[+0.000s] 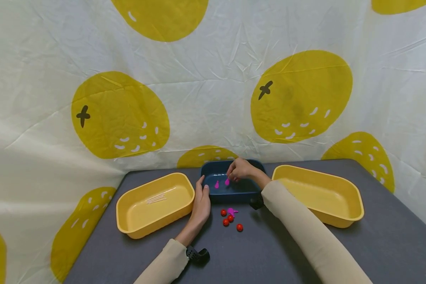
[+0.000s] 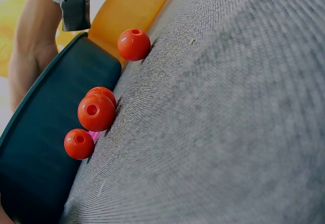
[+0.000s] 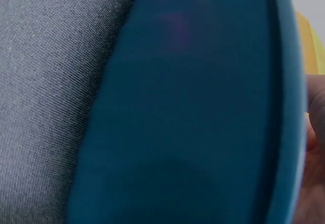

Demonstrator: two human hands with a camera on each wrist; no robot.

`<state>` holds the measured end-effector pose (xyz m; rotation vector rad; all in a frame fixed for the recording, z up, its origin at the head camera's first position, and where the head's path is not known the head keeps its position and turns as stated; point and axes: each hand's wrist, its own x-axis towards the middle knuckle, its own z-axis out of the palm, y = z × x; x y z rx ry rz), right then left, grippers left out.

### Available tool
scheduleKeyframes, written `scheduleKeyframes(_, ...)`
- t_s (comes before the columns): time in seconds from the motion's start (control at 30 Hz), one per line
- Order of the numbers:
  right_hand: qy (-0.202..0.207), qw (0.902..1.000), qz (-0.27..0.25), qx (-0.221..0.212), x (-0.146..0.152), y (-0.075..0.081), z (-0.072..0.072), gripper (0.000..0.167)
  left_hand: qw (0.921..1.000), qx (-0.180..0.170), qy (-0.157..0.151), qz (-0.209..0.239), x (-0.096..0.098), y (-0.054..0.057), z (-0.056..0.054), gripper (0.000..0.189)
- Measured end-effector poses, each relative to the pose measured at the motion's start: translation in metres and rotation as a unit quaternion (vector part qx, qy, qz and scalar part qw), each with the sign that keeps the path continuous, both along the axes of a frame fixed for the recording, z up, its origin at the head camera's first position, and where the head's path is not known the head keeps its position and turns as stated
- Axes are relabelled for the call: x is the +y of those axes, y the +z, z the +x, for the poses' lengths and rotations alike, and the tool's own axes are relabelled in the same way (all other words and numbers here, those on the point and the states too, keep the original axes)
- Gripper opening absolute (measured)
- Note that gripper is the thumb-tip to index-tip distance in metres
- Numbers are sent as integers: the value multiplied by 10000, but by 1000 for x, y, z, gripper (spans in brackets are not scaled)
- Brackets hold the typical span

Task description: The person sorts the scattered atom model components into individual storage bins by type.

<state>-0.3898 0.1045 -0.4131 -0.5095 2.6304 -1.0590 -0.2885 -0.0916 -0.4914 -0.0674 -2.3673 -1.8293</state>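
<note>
Left hand [image 1: 200, 201] at blue bin [image 1: 232, 198]; pink piece [image 1: 227, 182] apparently pinched in right hand [image 1: 241, 170].

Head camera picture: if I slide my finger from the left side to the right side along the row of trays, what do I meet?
Left yellow tray → left hand → blue tray → right yellow tray.
</note>
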Motion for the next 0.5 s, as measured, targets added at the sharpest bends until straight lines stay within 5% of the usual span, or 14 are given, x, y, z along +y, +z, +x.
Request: scheduleKeyframes(0.5, -373, 9992, -20, -167, -5, -16, -4, 9, 10000, 23, 13, -18, 0, -1, 0, 55)
